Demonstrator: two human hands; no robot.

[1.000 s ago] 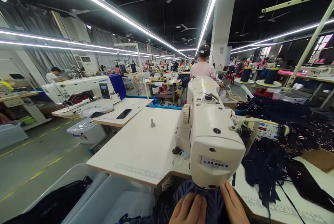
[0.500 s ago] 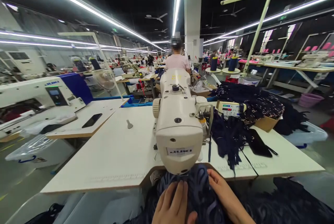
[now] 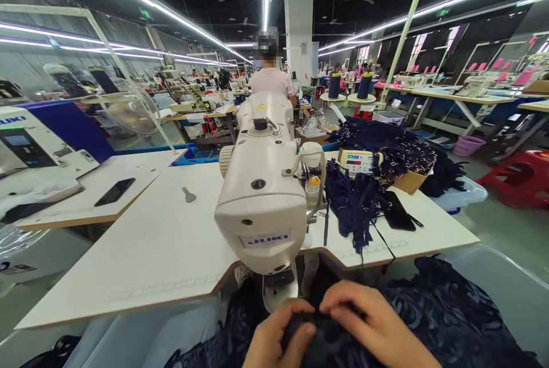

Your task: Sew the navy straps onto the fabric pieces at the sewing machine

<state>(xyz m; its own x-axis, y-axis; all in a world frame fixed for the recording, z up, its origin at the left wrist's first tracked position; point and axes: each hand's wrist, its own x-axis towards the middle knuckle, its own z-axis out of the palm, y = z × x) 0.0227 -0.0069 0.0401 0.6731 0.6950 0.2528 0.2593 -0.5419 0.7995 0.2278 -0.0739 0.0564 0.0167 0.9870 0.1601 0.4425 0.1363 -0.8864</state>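
Note:
A white JUKI sewing machine (image 3: 263,196) stands on a white table (image 3: 141,248) right in front of me. Below its head, my left hand (image 3: 278,336) and my right hand (image 3: 371,328) both clutch a bunched dark navy patterned fabric (image 3: 429,311) that spreads over my lap and to the right. The fingers of both hands curl over the cloth, close together, just in front of the machine's foot (image 3: 278,291). The needle itself is hidden.
Navy fabric strips (image 3: 351,202) hang beside the machine, with a control box (image 3: 358,162) and a dark fabric pile (image 3: 386,142) behind. A black phone (image 3: 115,191) lies on the left table. A person in pink (image 3: 272,79) sits ahead. Red stool (image 3: 521,176) at right.
My view has swung right and down. Both hands have pulled back from under the machine head, from lying flat on the cloth to gathering it in a bunch.

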